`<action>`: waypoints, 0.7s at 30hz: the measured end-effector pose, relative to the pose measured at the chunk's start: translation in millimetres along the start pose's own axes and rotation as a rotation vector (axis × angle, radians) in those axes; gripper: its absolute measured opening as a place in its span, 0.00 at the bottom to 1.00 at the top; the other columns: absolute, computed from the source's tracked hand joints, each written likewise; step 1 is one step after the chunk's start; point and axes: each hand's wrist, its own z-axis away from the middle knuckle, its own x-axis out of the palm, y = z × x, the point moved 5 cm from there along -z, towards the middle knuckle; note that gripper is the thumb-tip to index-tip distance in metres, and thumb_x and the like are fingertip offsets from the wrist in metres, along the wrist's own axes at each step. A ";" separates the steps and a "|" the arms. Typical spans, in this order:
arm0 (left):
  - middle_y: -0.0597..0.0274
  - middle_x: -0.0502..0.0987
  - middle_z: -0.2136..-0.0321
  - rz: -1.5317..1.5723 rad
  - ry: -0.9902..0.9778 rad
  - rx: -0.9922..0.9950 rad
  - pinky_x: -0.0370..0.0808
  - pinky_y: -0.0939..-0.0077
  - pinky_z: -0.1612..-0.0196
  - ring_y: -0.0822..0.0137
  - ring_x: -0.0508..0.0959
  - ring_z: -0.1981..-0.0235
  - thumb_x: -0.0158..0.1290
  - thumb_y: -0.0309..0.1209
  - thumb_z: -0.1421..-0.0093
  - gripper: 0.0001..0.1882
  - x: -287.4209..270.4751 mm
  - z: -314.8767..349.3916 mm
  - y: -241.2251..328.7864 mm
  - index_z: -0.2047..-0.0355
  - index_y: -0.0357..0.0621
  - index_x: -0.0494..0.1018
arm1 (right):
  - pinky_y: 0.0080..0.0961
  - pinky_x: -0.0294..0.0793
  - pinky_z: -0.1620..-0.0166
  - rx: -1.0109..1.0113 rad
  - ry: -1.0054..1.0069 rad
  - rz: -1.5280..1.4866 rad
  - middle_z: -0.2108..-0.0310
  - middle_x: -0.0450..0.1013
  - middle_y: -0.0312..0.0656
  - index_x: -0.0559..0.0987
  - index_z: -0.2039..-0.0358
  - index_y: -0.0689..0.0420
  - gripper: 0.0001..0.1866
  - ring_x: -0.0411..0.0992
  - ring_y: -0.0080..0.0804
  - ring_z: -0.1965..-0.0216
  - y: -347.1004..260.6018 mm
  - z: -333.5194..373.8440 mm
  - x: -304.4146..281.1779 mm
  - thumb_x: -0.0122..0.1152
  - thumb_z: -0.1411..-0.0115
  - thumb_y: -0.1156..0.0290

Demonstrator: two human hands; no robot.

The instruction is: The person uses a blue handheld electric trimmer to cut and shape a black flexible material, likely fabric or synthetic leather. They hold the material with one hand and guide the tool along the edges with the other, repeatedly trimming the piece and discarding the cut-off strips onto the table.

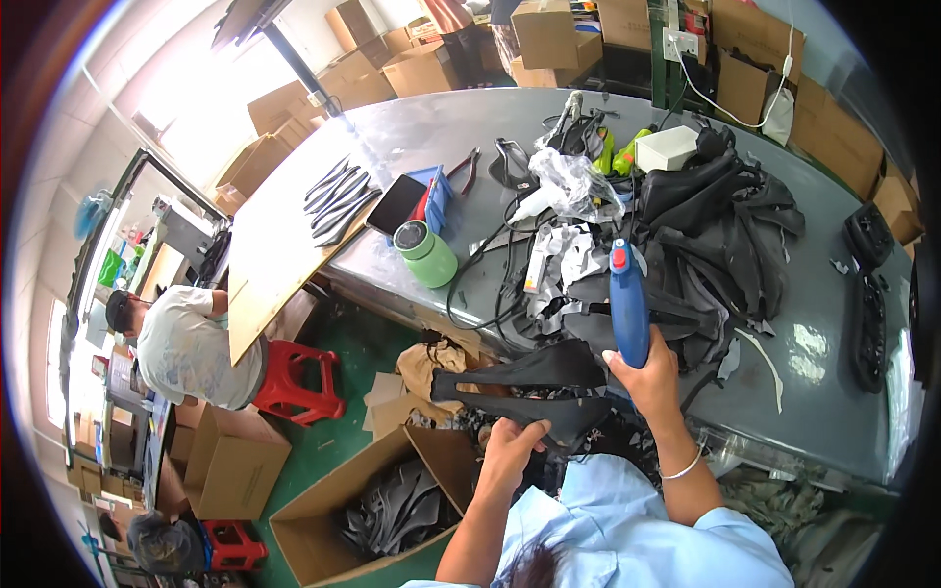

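Observation:
My left hand (517,443) grips the edge of a black saddle-shaped piece (529,377), thumb on top and fingers underneath. A long slot runs down the piece's middle, and its narrow end points left. In my right hand (647,377) is a blue handheld power tool (629,309) with a red button near its far end. The tool stands just right of the saddle-shaped piece; its working end is hard to make out. Beyond it, a heap of dark grey and black cut pieces (706,260) lies on the grey table (814,412).
A green jar (425,257), a phone (394,204), a blue tray (437,201) and pliers (464,171) sit farther left. Below my left arm, an open cardboard box (294,534) holds black pieces. A person (196,338) sits on a red stool (299,382) at left.

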 end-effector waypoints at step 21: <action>0.63 0.75 0.76 -0.125 0.340 0.302 0.66 0.86 0.79 0.75 0.71 0.81 0.48 0.24 0.55 0.12 -33.3 47.3 45.0 0.69 0.32 0.73 | 0.44 0.72 0.62 0.081 -0.213 0.337 0.75 0.75 0.57 0.72 0.66 0.62 0.20 0.74 0.56 0.69 5.0 -12.9 36.0 0.63 0.56 0.62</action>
